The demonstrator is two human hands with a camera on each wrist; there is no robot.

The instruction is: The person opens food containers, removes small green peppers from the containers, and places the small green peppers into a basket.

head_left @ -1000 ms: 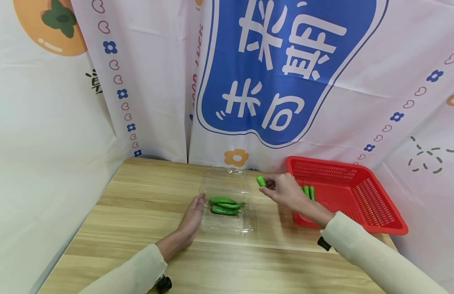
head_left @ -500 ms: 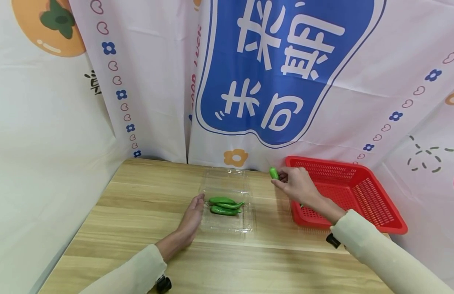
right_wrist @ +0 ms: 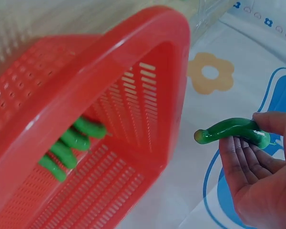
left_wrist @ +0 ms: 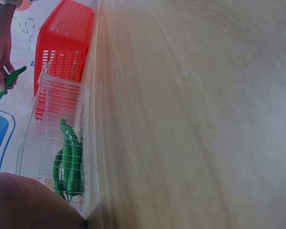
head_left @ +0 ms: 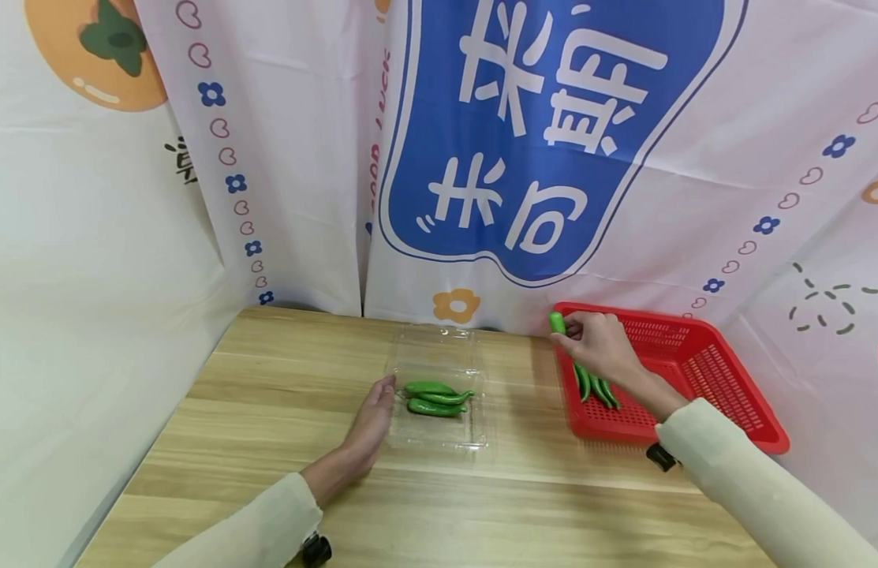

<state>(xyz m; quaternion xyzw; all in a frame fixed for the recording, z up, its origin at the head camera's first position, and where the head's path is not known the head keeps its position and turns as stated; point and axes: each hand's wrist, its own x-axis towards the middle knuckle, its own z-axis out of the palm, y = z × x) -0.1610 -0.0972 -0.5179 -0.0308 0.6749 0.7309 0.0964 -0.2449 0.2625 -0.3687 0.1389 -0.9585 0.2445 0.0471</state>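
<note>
The right hand (head_left: 600,345) had moved rightward to the red basket (head_left: 771,422), thumb and fingers pinching a green pepper (head_left: 557,323) raised near the basket's corner. The left hand (head_left: 370,418), fingers extended, lay alongside the clear container (head_left: 439,434), where other peppers (head_left: 436,408) rested.

Passable gap (head_left: 525,418) on table (head_left: 282,402) between clear box (head_left: 446,431) and red basket (head_left: 722,386) — raised wall (head_left: 602,427) bars low entry.

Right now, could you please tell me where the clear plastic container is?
In the head view, the clear container lies on the table, just right of the left hand and left of the red basket.
</note>
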